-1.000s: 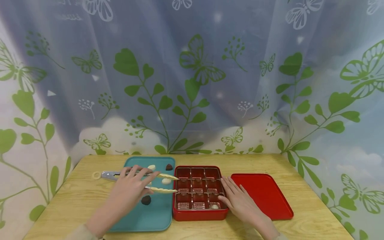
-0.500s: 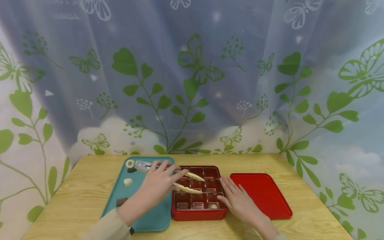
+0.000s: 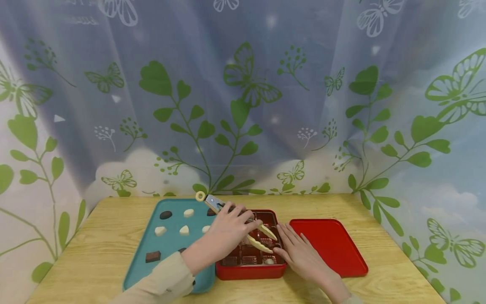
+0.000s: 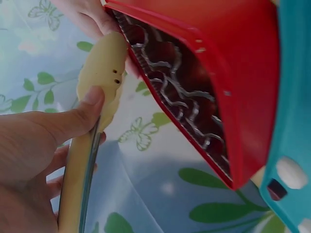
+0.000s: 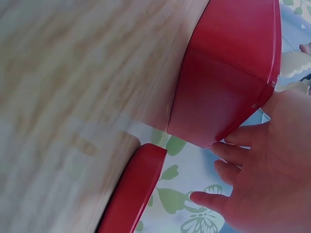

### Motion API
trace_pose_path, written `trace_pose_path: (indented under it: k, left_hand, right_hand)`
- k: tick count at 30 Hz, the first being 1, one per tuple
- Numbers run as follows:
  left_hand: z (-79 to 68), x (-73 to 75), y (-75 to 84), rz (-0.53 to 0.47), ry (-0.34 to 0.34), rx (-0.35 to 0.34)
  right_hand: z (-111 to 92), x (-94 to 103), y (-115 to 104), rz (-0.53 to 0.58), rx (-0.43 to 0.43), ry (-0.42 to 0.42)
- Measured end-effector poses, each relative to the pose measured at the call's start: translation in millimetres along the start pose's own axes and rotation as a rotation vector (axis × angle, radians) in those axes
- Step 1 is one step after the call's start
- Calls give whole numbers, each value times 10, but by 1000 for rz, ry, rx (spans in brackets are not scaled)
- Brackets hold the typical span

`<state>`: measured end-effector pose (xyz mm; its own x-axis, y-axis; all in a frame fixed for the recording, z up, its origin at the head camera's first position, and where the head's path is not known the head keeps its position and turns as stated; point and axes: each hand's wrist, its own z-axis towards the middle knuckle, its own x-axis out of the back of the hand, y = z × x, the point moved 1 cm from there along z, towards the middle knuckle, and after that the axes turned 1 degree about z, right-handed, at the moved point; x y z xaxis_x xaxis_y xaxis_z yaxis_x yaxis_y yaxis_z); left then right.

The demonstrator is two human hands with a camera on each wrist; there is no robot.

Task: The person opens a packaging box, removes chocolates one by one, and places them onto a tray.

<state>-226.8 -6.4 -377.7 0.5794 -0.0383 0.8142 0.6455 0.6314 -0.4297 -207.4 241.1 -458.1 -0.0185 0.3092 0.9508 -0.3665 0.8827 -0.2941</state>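
Observation:
My left hand [image 3: 228,232] grips a pair of tongs [image 4: 102,65] with cream tips and a metal handle. The parted tips hang over the right column of a red box [image 3: 250,273]. No piece shows between them. Inside the box a clear divider makes several compartments, and a white chocolate [image 3: 269,261] sits in the front right one. My right hand [image 3: 305,256] rests with straight fingers against the box's right side; in the right wrist view its fingertips touch the red wall [image 5: 218,97].
Left of the box a teal tray [image 3: 142,274] bears several white and dark chocolates, among them a brown block [image 3: 153,256] and a dark oval [image 3: 166,215]. My left forearm covers part of it. A red lid [image 3: 330,245] lies on the wooden table [image 3: 387,261] at right.
My left hand has carried the tongs rightward from above the tray to the box's right column. The right hand stays at the box's side.

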Motion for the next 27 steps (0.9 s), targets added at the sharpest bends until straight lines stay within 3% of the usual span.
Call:
trace_pose_path:
  k: [9, 19, 27]
  left_hand:
    - [171, 54, 94, 60, -94, -38]
    - [351, 117, 237, 149, -206, -93]
    - [511, 139, 445, 230, -224, -134]
  right_hand:
    - [-55, 80, 39, 42, 26, -12]
    - [-177, 104, 138, 68, 162, 25]
    - [-193, 90, 156, 64, 177, 6]
